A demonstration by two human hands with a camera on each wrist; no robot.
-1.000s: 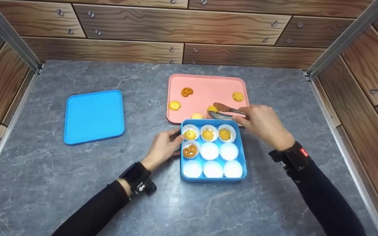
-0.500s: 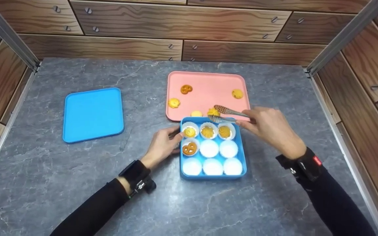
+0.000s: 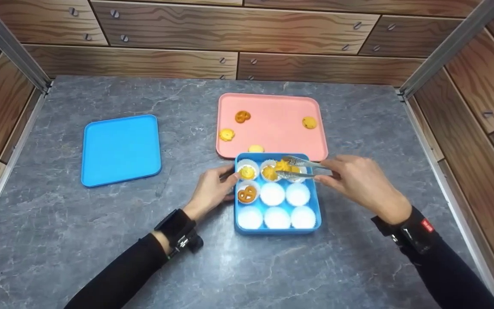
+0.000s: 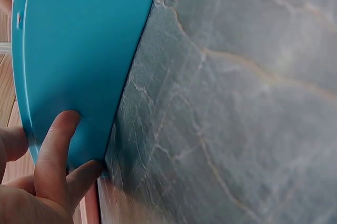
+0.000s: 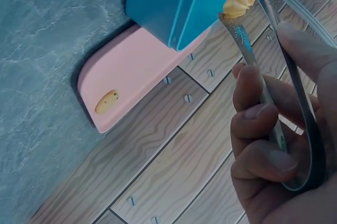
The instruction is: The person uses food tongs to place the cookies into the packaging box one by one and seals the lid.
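While our left hand (image 3: 212, 189) grips the near-left wall of the blue box (image 3: 277, 231), thumb at the rim and fingertips against the outside, our right hand (image 3: 358, 180) has its fingers curled firmly round the metal tongs (image 5: 243, 39). Between the tong tips we pinch a yellow ridged cookie (image 5: 239, 2), and it sits over the back row of the box, around the middle and right cups; how high it is above them we cannot tell.

Both of those cups hold cookies, so we judge the likeliest place for ours is the white paper cup (image 3: 272, 194) in the centre, just right of the pretzel (image 3: 247, 194). To do it well, we should carry the cookie clear of the filled cups, lower it straight down, and open the tongs only once it rests on paper. Too hard a squeeze could crumble it; too light a one might drop it. We want steady pressure from the left, without pushing the box into the pink tray (image 3: 277, 120) behind it.
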